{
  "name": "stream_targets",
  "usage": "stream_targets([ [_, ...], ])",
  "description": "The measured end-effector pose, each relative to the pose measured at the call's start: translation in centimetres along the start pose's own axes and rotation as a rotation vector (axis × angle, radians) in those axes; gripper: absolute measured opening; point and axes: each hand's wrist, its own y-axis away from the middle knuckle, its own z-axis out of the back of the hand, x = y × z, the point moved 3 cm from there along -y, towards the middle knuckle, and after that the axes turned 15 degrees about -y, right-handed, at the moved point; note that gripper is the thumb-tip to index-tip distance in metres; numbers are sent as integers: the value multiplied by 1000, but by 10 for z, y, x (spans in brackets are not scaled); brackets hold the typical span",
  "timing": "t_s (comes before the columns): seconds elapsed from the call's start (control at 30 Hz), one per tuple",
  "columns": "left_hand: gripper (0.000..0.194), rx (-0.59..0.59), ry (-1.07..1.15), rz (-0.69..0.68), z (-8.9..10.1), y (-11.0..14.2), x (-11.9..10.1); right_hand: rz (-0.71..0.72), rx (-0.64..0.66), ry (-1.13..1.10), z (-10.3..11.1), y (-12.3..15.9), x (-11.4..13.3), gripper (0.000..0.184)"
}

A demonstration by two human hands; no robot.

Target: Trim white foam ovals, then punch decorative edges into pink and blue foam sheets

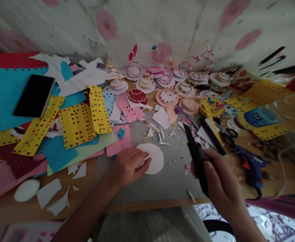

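Observation:
My left hand (131, 161) is closed around a small white piece, mostly hidden by the fingers, just over a white foam-like disc (157, 159). The disc lies flat on the grey mat (147, 188). In my right hand (220, 178) is a black utility knife (196, 153), gripped along its handle with the tip pointing up and away from me. The knife is held above the mat, apart from the disc. Small white and coloured scraps (162, 132) are scattered beyond the disc.
Several small decorated hats (169, 96) stand along the back. At left lie coloured sheets (76, 124), a phone (33, 95) and a white egg-shaped thing (27, 190). Scissors (229, 134), a blue glue gun (253, 168) and a bottle (263, 116) are at right.

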Motion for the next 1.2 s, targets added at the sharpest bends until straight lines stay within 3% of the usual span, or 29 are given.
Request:
stream_targets([
  [0.1,8,-62,-48,6,2,0,2,-238,111,-207,-21,13,4,30],
  [0.2,7,-64,-111,-13,3,-1,5,-330,290,-217,-37,24,6,34],
  [0.27,7,-74,-117,-37,3,-1,6,-316,357,-167,-42,28,8,33],
  [0.7,8,-23,-117,-67,0,5,6,-182,404,36,-45,23,22,25],
  [1.2,15,-13,-149,-94,2,1,2,-160,379,98,-42,21,23,29],
])
